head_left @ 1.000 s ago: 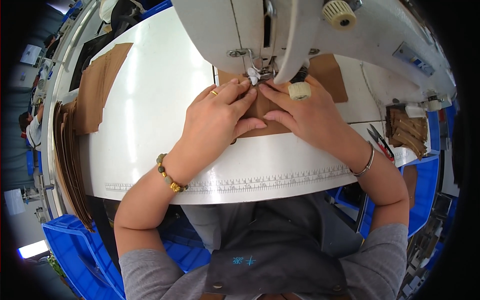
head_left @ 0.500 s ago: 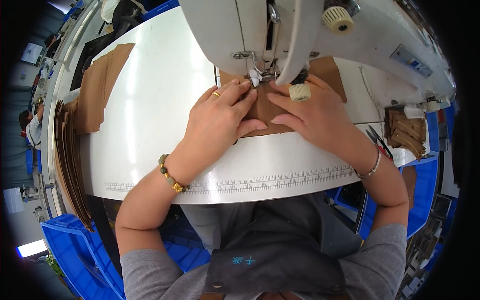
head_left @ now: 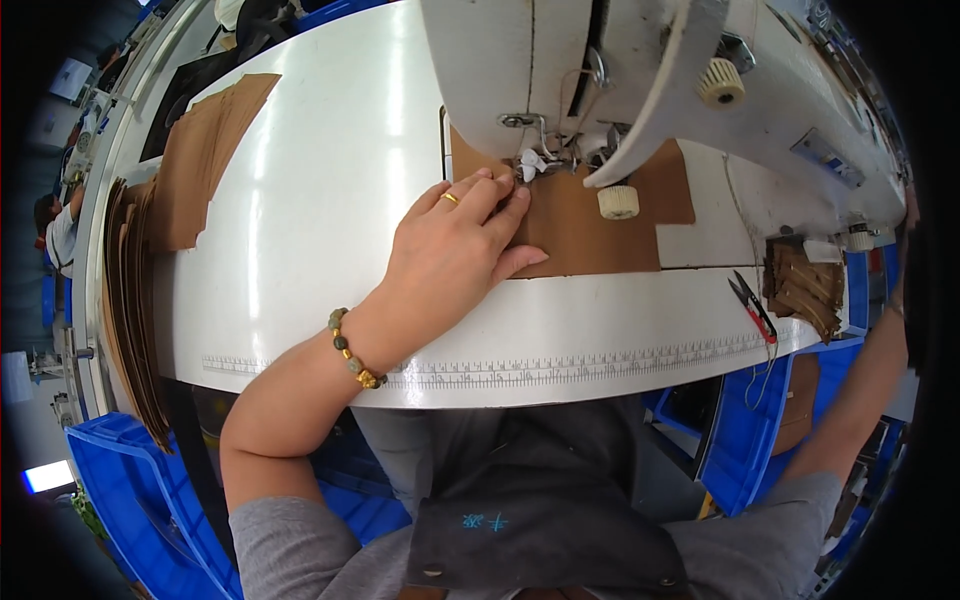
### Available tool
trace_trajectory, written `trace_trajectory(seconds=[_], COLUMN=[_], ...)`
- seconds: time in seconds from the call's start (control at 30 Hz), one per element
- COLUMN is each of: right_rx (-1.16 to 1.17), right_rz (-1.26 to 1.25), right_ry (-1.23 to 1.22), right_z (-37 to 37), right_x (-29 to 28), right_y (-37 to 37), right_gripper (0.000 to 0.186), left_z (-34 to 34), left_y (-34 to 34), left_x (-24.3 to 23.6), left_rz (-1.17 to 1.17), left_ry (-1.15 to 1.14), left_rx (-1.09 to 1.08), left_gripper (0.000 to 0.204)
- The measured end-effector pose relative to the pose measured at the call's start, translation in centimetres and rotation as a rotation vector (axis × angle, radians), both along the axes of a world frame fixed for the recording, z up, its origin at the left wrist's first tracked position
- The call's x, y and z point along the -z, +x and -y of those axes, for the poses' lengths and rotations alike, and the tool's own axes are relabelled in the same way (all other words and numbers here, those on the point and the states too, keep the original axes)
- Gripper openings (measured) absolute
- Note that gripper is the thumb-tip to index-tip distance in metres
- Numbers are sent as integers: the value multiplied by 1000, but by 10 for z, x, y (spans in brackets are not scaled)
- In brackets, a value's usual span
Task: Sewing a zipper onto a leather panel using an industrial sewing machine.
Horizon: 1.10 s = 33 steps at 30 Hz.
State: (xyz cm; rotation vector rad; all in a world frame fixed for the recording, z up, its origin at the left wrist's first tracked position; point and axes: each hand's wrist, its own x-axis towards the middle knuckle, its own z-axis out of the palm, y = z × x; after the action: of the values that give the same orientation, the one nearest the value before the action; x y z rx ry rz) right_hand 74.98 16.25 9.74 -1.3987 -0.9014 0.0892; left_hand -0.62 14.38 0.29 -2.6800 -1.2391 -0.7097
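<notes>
Brown panel (head_left: pixel 600 245), twelve o'clock under your sewing machine (head_left: pixel 480 80), looks light, bendy, best held by its six-o'clock edge; your left hand (head_left: pixel 455 245) presses it, fingers loosely together; right hand (head_left: pixel 908 250), two o'clock, fingers: can't tell.

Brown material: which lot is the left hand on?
The flat brown material under the sewing machine; the left hand rests on it. The left-side stacks and the small-piece pile beside the snips lie apart from that hand.

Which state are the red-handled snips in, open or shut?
Open: the red-handled snips show a gap between their two tips.
</notes>
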Motion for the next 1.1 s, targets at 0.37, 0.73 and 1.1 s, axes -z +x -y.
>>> trace_trajectory(seconds=[0.37, 0.73, 1.1], right_rx=[32, 101, -120], right_rz=[356, 646, -263], right_ry=[-107, -81, 148], right_z=[-8, -1, -15], right_x=[12, 64, 36], right_y=[25, 44, 4], right_gripper=[55, 48, 52], left_z=[-1, -2, -2], left_y=[0, -1, 0], left_x=[0, 1, -2], left_rz=[-7, -26, 15], left_ry=[-22, -15, -28], left_rx=[19, 9, 15], left_gripper=[55, 54, 52])
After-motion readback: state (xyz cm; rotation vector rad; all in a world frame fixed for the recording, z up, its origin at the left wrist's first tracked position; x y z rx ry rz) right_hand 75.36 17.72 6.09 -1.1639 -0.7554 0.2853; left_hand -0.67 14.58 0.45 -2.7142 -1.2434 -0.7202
